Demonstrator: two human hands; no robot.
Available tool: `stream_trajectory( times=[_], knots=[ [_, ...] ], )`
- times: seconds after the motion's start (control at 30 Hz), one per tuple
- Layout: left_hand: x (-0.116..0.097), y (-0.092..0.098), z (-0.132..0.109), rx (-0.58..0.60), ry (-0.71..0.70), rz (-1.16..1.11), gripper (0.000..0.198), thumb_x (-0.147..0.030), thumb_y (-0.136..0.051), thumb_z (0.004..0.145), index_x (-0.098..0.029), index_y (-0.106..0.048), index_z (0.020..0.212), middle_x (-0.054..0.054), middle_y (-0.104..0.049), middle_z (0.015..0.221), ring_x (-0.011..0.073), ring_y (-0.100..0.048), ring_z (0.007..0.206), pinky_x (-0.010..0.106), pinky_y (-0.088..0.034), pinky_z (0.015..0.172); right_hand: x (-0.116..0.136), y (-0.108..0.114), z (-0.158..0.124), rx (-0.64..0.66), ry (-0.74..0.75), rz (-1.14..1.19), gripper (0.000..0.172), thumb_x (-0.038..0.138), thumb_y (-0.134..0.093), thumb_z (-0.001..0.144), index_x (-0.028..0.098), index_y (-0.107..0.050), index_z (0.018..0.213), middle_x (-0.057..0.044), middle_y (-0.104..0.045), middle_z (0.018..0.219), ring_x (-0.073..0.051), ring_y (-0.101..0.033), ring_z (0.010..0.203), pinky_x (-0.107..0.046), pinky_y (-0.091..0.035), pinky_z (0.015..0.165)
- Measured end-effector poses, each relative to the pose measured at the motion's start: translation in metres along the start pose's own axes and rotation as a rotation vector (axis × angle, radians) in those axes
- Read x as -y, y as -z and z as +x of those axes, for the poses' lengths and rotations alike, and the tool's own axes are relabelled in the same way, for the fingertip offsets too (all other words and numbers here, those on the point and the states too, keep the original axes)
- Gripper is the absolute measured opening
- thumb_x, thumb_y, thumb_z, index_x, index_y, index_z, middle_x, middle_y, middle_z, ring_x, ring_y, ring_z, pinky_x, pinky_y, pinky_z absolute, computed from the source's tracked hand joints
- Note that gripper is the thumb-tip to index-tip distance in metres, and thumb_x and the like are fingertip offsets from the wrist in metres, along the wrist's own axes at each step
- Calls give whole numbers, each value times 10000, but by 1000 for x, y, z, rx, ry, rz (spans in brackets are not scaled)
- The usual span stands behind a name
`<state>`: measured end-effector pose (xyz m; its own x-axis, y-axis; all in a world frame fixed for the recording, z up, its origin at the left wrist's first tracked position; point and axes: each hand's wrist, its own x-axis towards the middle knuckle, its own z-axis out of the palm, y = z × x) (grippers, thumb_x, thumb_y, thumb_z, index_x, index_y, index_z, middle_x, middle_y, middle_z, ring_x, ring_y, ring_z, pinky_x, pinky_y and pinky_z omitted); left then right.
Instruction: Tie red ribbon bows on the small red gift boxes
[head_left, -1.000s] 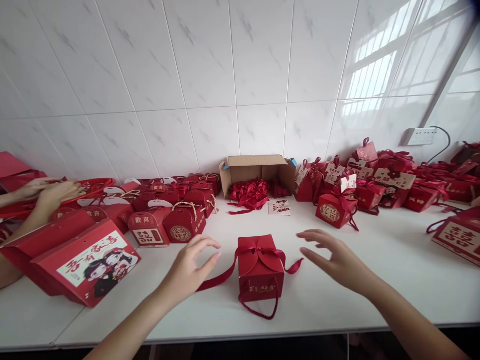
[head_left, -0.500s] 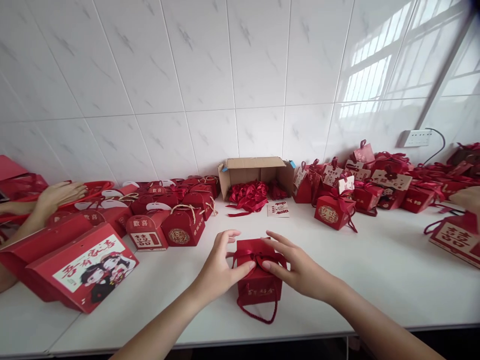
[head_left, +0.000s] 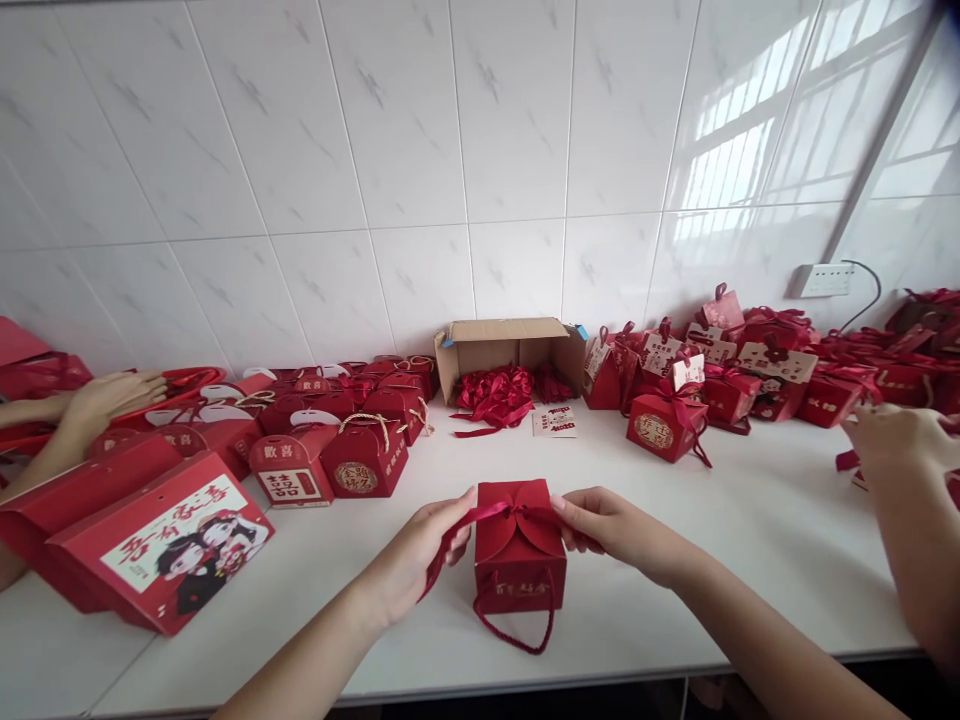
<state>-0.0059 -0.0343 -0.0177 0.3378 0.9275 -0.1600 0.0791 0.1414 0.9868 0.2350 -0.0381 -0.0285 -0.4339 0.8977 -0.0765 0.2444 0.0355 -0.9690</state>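
Note:
A red gift box point(head_left: 519, 590) with a petal-flap top stands upright on the white table, its rope handle hanging at the front. A dark red ribbon point(head_left: 491, 511) crosses the top and is knotted in the middle. Left of the box, my left hand point(head_left: 420, 550) pinches one ribbon end, whose tail hangs below the fingers. On the opposite side, my right hand point(head_left: 619, 530) holds the other end between thumb and fingers. The ribbon looks taut between both hands.
Behind the box stands an open cardboard box point(head_left: 510, 330) of red ribbons, with printed cards point(head_left: 555, 421) before it. Finished-looking red boxes point(head_left: 667, 428) crowd the right, more point(head_left: 292, 465) the left. Another person's hands point(head_left: 116, 395) rest far left; another person's hand point(head_left: 900, 445) works at right.
Both my hands have moved from the middle of the lid out to the box's sides, drawing the ribbon ends apart. At right, another person's arm has come further into view.

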Motion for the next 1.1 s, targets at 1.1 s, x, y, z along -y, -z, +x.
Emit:
stream_trajectory(
  times=[1.1],
  knots=[
    [-22,-45,20,-664,-850,957,442,-165,-611,709,-259,-418,1096,97,-555,1229,313,-489,1188,475,-277,974,33,19,-13,-29,86,266,265,426,-713,741,172,-690,813,10,-544,637,-87,-438,550,-205,-338,476]
  ],
)
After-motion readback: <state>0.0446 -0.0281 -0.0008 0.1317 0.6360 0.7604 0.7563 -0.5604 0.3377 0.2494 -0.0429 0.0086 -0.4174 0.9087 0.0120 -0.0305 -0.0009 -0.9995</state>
